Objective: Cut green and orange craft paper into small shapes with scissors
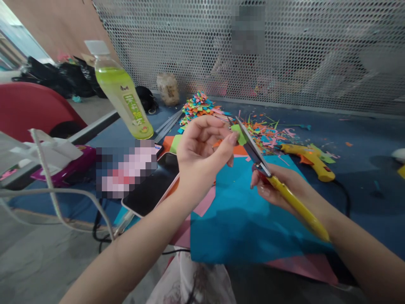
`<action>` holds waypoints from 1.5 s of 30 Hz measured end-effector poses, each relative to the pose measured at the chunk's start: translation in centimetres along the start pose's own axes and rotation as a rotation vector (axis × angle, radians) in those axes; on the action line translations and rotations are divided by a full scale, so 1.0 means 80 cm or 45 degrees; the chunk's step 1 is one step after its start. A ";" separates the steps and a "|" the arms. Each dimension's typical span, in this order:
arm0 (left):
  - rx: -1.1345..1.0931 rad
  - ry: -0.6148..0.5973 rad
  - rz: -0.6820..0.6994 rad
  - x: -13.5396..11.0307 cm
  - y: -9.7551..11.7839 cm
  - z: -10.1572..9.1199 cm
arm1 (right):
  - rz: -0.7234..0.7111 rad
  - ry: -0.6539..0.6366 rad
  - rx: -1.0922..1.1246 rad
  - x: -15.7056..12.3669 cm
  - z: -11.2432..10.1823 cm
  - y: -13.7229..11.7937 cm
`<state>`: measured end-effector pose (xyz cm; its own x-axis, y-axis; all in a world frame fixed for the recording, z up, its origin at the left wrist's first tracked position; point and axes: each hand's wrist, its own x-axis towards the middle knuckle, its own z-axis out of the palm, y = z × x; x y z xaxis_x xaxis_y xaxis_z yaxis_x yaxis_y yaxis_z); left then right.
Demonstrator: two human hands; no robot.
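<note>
My left hand (209,145) pinches a small piece of green paper (239,134) between thumb and fingertips, above the table. Yellow-handled scissors (287,198) are in my right hand (278,185), their blades pointing up and away. The blades lie right at the green paper; whether they touch it I cannot tell. Below both hands lies a large sheet of blue paper (240,223), with pink paper (305,267) showing under its near edge. Behind the left hand stands a cone-shaped heap of small coloured paper pieces (199,105).
Coloured paper scraps (268,133) lie behind the scissors. A yellow glue gun (310,159) with a black cord rests at right. At left are a phone (152,185), a drink bottle (123,97) and a purple tissue box (63,169). A perforated metal panel (190,38) closes off the back.
</note>
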<state>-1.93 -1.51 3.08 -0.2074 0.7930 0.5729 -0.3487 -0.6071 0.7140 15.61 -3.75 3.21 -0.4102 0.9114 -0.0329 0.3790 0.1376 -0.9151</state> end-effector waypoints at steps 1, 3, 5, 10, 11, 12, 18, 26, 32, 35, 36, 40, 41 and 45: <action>0.000 -0.009 -0.007 0.000 0.000 0.000 | 0.009 -0.025 0.019 0.000 0.000 0.001; -0.006 -0.020 -0.014 -0.001 0.000 0.000 | 0.005 -0.047 0.045 0.001 0.000 0.002; -0.012 -0.030 -0.017 -0.002 0.000 0.001 | -0.009 -0.033 0.036 0.001 0.000 0.003; -0.010 -0.055 -0.029 -0.005 0.000 0.003 | -0.046 -0.032 0.002 0.001 -0.001 0.000; -0.008 -0.056 -0.031 -0.005 0.000 0.003 | -0.048 -0.028 -0.001 0.001 -0.001 0.000; -0.006 -0.055 -0.032 -0.005 -0.001 0.003 | -0.049 -0.026 -0.005 0.001 -0.001 -0.001; -0.010 -0.054 -0.040 -0.004 -0.001 0.002 | -0.030 -0.035 0.020 -0.001 -0.001 0.000; 0.014 -0.013 -0.017 -0.002 -0.001 0.003 | -0.012 -0.038 0.039 -0.001 -0.002 -0.001; 0.018 0.003 -0.026 0.000 -0.001 0.000 | 0.005 -0.041 0.045 -0.002 -0.001 -0.003; 0.001 0.022 -0.040 0.001 0.000 -0.001 | 0.029 -0.050 0.043 -0.003 -0.001 -0.005; 0.001 0.026 -0.046 0.002 0.000 -0.002 | 0.040 -0.052 0.045 -0.004 -0.001 -0.005; 0.003 0.029 -0.054 0.003 0.002 -0.002 | 0.042 -0.055 0.037 -0.003 -0.001 -0.004; -0.004 0.040 -0.051 0.003 0.003 -0.001 | 0.037 -0.051 0.026 -0.002 0.000 -0.003; -0.031 0.082 -0.042 0.004 0.002 0.000 | 0.051 -0.059 -0.017 0.000 0.000 -0.002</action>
<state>-2.05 -1.35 3.42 -0.2533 0.8146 0.5217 -0.3784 -0.5798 0.7215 15.55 -3.78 3.37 -0.4323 0.8974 -0.0880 0.4070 0.1071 -0.9071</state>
